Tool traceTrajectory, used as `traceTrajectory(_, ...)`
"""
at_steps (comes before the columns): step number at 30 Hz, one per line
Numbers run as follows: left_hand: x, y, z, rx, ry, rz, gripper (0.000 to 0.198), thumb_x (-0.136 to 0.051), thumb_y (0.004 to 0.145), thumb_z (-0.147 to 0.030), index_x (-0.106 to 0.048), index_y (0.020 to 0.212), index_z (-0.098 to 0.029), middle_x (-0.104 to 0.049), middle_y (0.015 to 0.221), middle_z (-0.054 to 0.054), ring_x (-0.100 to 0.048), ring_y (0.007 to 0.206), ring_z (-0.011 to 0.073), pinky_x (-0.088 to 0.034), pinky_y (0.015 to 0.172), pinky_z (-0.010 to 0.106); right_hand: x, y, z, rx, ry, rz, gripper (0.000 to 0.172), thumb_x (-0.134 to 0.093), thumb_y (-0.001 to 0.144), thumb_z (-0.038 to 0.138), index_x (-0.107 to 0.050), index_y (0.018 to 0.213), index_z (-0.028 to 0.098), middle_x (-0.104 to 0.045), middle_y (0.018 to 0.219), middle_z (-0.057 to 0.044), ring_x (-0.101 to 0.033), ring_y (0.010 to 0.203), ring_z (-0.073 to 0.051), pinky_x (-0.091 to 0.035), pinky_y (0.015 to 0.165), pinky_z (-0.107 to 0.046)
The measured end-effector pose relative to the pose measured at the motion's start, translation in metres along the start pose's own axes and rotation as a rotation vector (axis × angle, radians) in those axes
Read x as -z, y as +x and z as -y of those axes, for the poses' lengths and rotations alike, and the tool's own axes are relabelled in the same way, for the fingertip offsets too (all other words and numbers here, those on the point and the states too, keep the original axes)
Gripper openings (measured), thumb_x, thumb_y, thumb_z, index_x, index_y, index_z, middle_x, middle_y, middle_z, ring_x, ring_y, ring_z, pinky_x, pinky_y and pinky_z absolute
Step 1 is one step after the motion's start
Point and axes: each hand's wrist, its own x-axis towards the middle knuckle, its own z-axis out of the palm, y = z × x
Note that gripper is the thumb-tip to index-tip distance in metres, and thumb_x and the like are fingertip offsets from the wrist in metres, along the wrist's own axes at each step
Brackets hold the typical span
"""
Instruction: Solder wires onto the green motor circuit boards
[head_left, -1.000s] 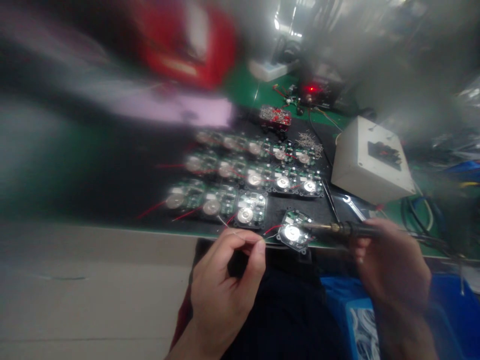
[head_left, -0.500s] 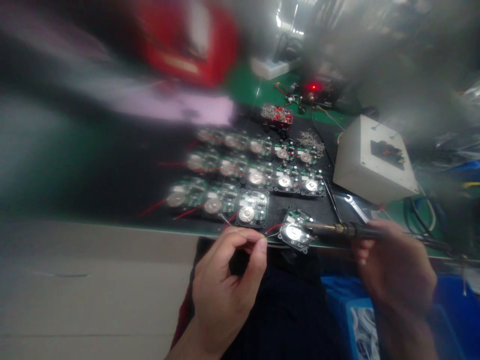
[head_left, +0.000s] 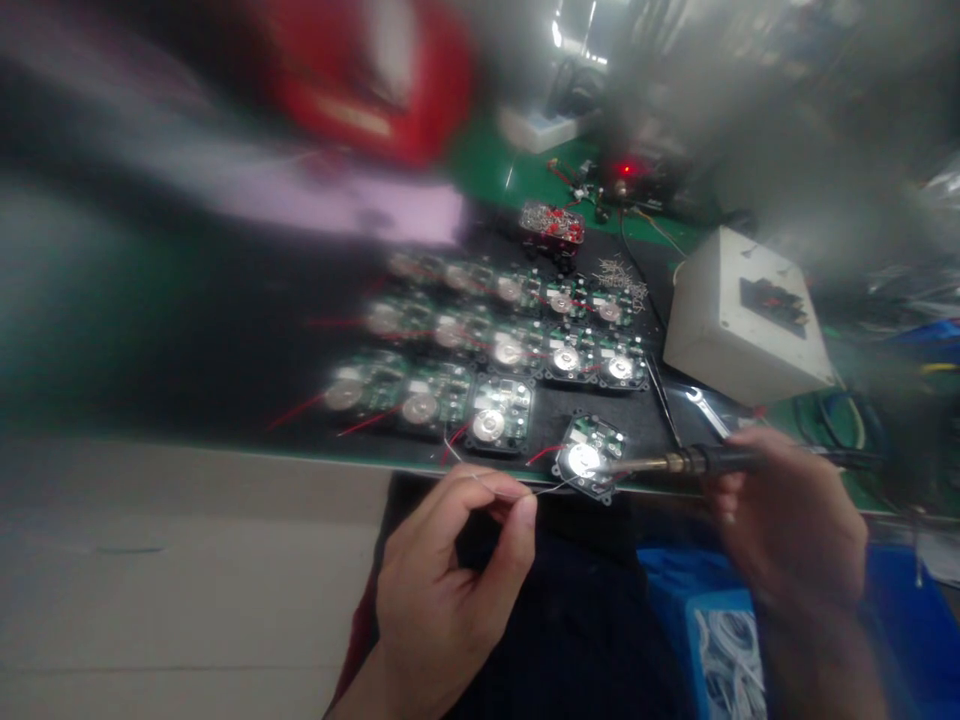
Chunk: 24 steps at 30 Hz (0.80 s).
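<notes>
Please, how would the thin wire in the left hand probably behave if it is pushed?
The thin wire would probably bend easily, as it is slender and already curves near the left hand. It is likely light, being so thin. Short lengths may stay fairly stiff, since it spans the gap toward the circuit board without visible support.

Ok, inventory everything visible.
Lone circuit board: 1, green, front
Rowed boards: 13, green, centre
Soldering iron: 1, dark, at lone board
Wire: 1, silvery, leading to lone board
Mat: 1, black, under boards
Bench: 1, green, under mat
Tin: 1, reddish, behind rows
Slivers: many, silvery, near tin
Box: 1, white, right
Wrench: 1, silvery, before box
Slim tool: 1, dark, beside wrench
Lit device: 1, dark, back
Tubs: count unclear, blue, lower right
Blurred object: 1, red, upper left
Left hand: 1, bare, pinching wire
Right hand: 1, bare, gripping iron
</notes>
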Motion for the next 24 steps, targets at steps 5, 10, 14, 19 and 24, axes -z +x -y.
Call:
traceTrajectory(5, 0.0000, 0.0014, -0.0026, -0.013, 0.012, 0.001, 0.019, -0.071, 0.093, -0.008, -0.067, 0.100, -0.026, -0.070, 0.092, -0.004, -0.067, 0.082, 0.0106, -0.053, 0.076, 0.024, 0.0008, 0.0003, -0.0002, -0.011, -0.026, -0.005, 0.020, -0.073, 0.086, 0.038, -0.080, 0.083, 0.019, -0.060, 0.055, -0.002, -0.054, 0.045, -0.013, -0.045, 0.042, -0.020)
traceTrajectory(10, -0.0017, 0.0022, -0.0031, -0.008, 0.041, 0.016, 0.019, -0.070, 0.094, -0.008, -0.066, 0.100, -0.026, -0.070, 0.090, -0.005, -0.067, 0.081, 0.0096, -0.053, 0.078, 0.023, 0.0001, 0.0028, -0.0018, -0.010, -0.047, -0.011, 0.022, -0.077, 0.082, 0.040, -0.079, 0.081, 0.018, -0.061, 0.058, -0.002, -0.054, 0.045, -0.013, -0.044, 0.040, -0.020)
traceTrajectory(14, -0.0024, 0.0026, -0.0035, -0.015, 0.048, 0.014, 0.019, -0.070, 0.094, -0.009, -0.066, 0.101, -0.026, -0.071, 0.092, -0.005, -0.068, 0.082, 0.0087, -0.053, 0.079, 0.021, 0.0016, 0.0010, -0.0025, -0.012, -0.061, -0.003, 0.020, -0.071, 0.088, 0.040, -0.078, 0.083, 0.021, -0.059, 0.057, -0.001, -0.052, 0.045, -0.014, -0.042, 0.040, -0.023)
traceTrajectory(19, -0.0023, 0.0024, -0.0045, -0.003, 0.055, 0.023, 0.018, -0.069, 0.095, -0.009, -0.066, 0.101, -0.026, -0.071, 0.091, -0.006, -0.068, 0.081, 0.0076, -0.053, 0.079, 0.019, 0.0041, -0.0011, -0.0031, -0.018, -0.068, 0.008, 0.019, -0.066, 0.094, 0.038, -0.077, 0.086, 0.024, -0.057, 0.056, 0.000, -0.050, 0.045, -0.016, -0.040, 0.041, -0.026)
traceTrajectory(24, -0.0036, 0.0027, -0.0031, -0.003, 0.053, 0.031, 0.019, -0.071, 0.094, -0.009, -0.066, 0.101, -0.026, -0.071, 0.093, -0.006, -0.068, 0.085, 0.0076, -0.053, 0.081, 0.019, 0.0070, -0.0004, -0.0057, -0.009, -0.051, 0.016, 0.020, -0.068, 0.094, 0.038, -0.076, 0.088, 0.020, -0.059, 0.059, 0.000, -0.052, 0.046, -0.013, -0.041, 0.043, -0.024)
